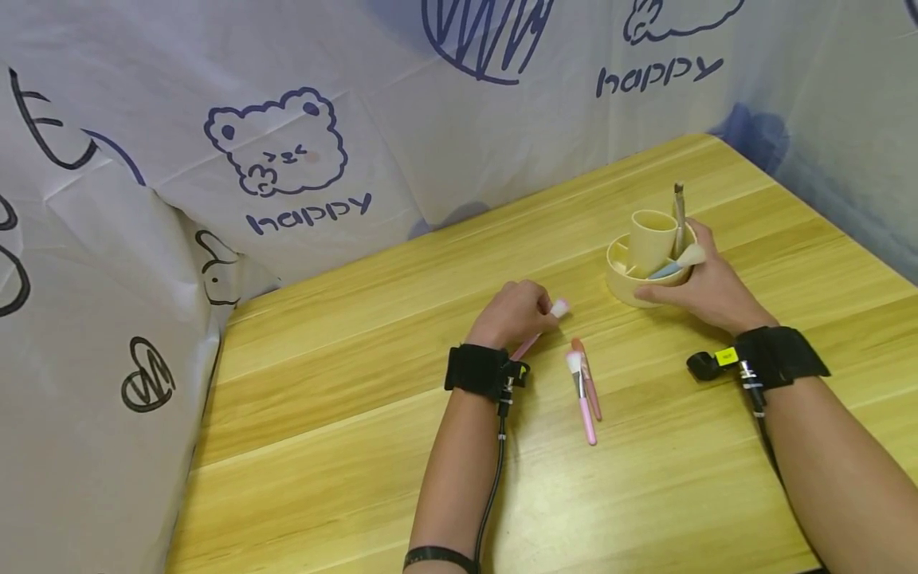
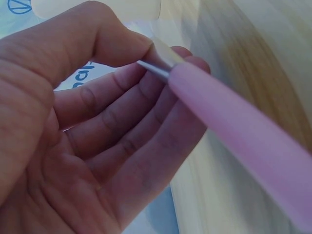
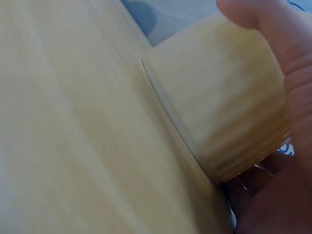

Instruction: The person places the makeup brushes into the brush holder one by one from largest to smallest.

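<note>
My left hand (image 1: 512,315) pinches a pink-handled makeup brush (image 2: 234,126) near its metal collar, between thumb and fingertips. In the head view its pale bristles point up and right, above the table. To the right, my right hand (image 1: 706,287) grips the side of a round cream brush organizer (image 1: 622,288), which stands on the table with a taller cup in its middle. A blue-handled brush (image 1: 667,270) leans in the organizer, white bristles by the right hand. Behind it a brownish brush (image 1: 679,215) stands upright. The right wrist view shows the thumb along the organizer's wall (image 3: 214,92).
Between the hands, a pink brush with white bristles (image 1: 586,414) and a slim pink brush (image 1: 593,389) lie side by side on the wooden table (image 1: 323,430). A white cloth with drawings (image 1: 402,119) hangs behind the table. Cables run along both forearms.
</note>
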Action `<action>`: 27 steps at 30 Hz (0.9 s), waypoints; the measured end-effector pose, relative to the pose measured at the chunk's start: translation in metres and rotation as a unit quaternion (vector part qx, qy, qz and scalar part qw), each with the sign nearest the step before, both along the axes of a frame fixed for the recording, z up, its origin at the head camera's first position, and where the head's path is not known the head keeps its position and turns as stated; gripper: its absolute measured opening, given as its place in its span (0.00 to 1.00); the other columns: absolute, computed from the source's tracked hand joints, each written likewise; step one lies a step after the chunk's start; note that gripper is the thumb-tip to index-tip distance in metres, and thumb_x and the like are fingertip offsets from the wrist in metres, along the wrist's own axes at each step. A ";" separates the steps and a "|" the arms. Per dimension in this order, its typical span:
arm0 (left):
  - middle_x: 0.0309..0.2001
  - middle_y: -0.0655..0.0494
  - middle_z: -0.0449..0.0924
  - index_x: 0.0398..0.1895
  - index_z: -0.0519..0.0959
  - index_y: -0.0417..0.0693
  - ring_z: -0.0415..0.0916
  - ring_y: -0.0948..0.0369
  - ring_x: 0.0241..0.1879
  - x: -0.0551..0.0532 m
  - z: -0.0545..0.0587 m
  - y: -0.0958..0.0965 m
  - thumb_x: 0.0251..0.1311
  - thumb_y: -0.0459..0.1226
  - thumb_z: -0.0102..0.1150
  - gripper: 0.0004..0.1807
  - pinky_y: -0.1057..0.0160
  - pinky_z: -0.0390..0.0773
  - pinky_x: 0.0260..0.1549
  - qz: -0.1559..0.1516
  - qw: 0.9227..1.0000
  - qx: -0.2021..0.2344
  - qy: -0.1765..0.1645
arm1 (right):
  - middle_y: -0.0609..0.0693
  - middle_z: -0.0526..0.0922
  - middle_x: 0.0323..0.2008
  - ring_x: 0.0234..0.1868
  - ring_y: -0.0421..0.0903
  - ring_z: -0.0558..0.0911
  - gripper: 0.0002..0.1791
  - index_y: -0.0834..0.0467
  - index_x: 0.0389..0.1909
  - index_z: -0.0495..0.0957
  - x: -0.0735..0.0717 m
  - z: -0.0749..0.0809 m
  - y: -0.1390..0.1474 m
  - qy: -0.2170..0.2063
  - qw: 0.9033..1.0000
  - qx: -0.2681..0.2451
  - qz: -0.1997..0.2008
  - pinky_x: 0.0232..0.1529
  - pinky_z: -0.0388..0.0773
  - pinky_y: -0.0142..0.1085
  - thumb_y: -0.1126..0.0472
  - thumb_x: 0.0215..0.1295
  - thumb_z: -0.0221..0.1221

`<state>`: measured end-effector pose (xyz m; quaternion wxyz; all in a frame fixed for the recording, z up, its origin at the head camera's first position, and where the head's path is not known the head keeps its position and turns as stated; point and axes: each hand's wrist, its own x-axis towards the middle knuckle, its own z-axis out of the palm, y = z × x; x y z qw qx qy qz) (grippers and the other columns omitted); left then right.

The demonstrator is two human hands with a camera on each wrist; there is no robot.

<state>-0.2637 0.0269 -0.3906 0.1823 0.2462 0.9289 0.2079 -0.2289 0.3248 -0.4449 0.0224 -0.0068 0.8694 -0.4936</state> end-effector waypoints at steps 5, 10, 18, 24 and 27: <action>0.15 0.61 0.61 0.21 0.78 0.49 0.55 0.66 0.16 0.000 0.000 0.000 0.65 0.34 0.61 0.13 0.70 0.58 0.19 0.003 1.000 0.002 -0.002 | 0.68 0.61 0.76 0.75 0.68 0.65 0.71 0.40 0.83 0.29 0.001 0.001 -0.001 0.004 1.000 0.005 -0.011 0.72 0.58 0.69 0.43 0.56 0.76; 0.16 0.61 0.64 0.23 0.79 0.48 0.56 0.66 0.16 0.000 -0.001 -0.001 0.65 0.35 0.62 0.11 0.70 0.59 0.19 0.007 1.000 0.003 -0.002 | 0.68 0.62 0.75 0.74 0.68 0.66 0.69 0.43 0.83 0.31 0.001 0.002 -0.002 0.011 1.000 0.011 -0.011 0.70 0.60 0.69 0.42 0.57 0.75; 0.15 0.62 0.57 0.21 0.76 0.49 0.52 0.66 0.15 0.001 0.000 -0.001 0.66 0.35 0.62 0.13 0.70 0.56 0.19 0.002 1.000 0.005 -0.002 | 0.68 0.56 0.77 0.73 0.67 0.66 0.69 0.47 0.83 0.30 -0.001 -0.001 -0.001 0.018 1.000 0.012 -0.004 0.70 0.60 0.67 0.45 0.58 0.75; 0.15 0.62 0.60 0.24 0.79 0.48 0.52 0.66 0.16 0.001 0.000 -0.001 0.67 0.35 0.62 0.11 0.70 0.57 0.19 0.002 1.000 0.003 -0.004 | 0.67 0.49 0.79 0.73 0.67 0.64 0.68 0.48 0.83 0.27 -0.002 -0.002 -0.001 0.017 1.000 0.008 0.004 0.72 0.59 0.68 0.47 0.61 0.73; 0.15 0.61 0.62 0.27 0.81 0.47 0.54 0.66 0.16 0.002 0.000 -0.001 0.67 0.35 0.62 0.09 0.70 0.58 0.20 0.004 1.000 0.005 -0.007 | 0.66 0.49 0.79 0.74 0.66 0.64 0.69 0.46 0.83 0.28 -0.001 -0.002 -0.001 0.016 1.000 0.004 -0.002 0.72 0.58 0.68 0.46 0.59 0.74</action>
